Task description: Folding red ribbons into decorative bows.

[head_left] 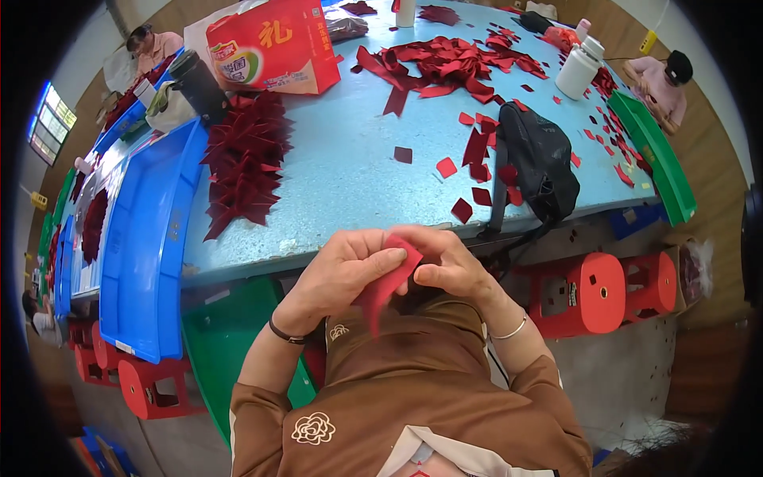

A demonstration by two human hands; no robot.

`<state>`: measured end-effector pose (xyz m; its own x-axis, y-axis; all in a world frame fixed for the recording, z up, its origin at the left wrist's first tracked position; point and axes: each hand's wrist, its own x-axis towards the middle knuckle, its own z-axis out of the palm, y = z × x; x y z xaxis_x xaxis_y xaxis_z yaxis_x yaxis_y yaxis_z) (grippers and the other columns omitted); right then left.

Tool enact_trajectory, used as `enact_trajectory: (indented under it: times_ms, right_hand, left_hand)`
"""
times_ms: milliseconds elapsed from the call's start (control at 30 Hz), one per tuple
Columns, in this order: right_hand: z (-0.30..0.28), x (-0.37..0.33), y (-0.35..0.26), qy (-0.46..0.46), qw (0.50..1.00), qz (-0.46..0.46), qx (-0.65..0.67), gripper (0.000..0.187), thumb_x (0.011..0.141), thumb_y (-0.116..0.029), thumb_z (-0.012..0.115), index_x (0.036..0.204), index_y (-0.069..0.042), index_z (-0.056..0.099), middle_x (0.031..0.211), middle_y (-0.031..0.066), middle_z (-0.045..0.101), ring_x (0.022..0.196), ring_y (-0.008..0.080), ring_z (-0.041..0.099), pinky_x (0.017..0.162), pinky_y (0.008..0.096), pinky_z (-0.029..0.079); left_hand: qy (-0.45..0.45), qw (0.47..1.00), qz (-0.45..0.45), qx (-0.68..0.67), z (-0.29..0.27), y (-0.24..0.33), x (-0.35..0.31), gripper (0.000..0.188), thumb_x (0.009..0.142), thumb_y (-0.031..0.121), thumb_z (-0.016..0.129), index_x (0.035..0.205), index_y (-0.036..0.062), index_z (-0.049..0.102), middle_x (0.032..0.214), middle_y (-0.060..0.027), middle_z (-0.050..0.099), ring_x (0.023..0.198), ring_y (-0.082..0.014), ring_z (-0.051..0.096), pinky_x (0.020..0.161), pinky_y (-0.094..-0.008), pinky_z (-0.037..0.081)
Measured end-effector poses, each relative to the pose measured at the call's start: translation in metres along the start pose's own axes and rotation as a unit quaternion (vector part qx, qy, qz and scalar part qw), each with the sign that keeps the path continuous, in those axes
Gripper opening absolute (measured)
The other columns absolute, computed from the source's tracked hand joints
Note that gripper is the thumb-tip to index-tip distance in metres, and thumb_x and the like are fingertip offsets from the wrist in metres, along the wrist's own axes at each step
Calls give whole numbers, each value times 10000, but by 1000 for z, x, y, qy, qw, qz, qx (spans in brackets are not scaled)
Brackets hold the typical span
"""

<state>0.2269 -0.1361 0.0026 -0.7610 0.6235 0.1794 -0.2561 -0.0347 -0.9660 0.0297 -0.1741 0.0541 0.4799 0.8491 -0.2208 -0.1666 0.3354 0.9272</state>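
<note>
Just in front of my lap, off the table's near edge, I hold a red fabric piece [391,288] whose pointed end hangs down. My left hand [347,266] pinches it, thumb laid flat on top and fingers curled behind. My right hand [457,266] is closed around the upper right side of the same piece; its fingertips are partly hidden and a little blurred. On the table beyond, to the left, lies a long stack of folded dark red fabric pieces [248,167]. Small red fabric squares [462,210] are scattered to the right of my hands.
A blue tray [176,230] juts over the table's left edge; a green tray [652,155] lies at the right. A black bag [540,155], a heap of red strips [453,67], a red gift bag [270,52], a dark bottle [199,86] and a white bottle [580,71] occupy the table [342,159].
</note>
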Motion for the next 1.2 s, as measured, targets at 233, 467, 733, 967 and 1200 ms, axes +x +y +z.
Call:
enact_trajectory:
  times_ms: [233, 467, 733, 967, 1200]
  right_hand:
    - [-15, -26, 19, 178, 956, -66, -225, 231, 834, 97, 458, 984, 36, 622, 716, 30, 588, 593, 86, 530, 521, 234, 424]
    - [-26, -42, -2, 109, 956, 10, -272, 249, 797, 47, 500, 994, -17, 637, 619, 26, 539, 526, 87, 490, 511, 249, 405]
    - [-15, -48, -31, 48, 979, 164, -112, 242, 948, -250, 538, 978, -48, 669, 503, -34, 480, 478, 27, 428, 444, 218, 323]
    - [-39, -26, -5, -35, 956, 262, -123, 268, 936, -257, 556, 869, -29, 680, 516, -12, 505, 455, 42, 437, 431, 219, 348]
    - [-62, -12, -23, -49, 959, 263, -93, 227, 927, -178, 589, 817, 7, 662, 613, 31, 632, 529, 76, 575, 449, 217, 412]
  left_hand:
    - [47, 996, 4, 80, 4, -24, 3, 205, 924, 196, 601, 932, -4, 646, 694, 9, 609, 532, -26, 513, 478, -165, 394]
    - [67, 997, -29, -30, -10, -23, -31, 243, 928, 167, 575, 1051, -37, 624, 647, 1, 572, 500, -33, 441, 473, -181, 341]
    - [219, 911, 240, -254, -40, -6, -12, 213, 904, 32, 543, 1111, -15, 530, 968, -95, 622, 694, -84, 492, 648, -243, 417]
    - [13, 964, 219, 151, -37, -33, 35, 503, 768, 49, 696, 1232, -38, 521, 1235, -122, 541, 1186, -189, 475, 1002, -342, 374]
    - [-171, 970, -18, 172, -30, -21, 72, 440, 771, 119, 750, 1133, -54, 569, 993, -52, 623, 940, -123, 554, 837, -259, 439]
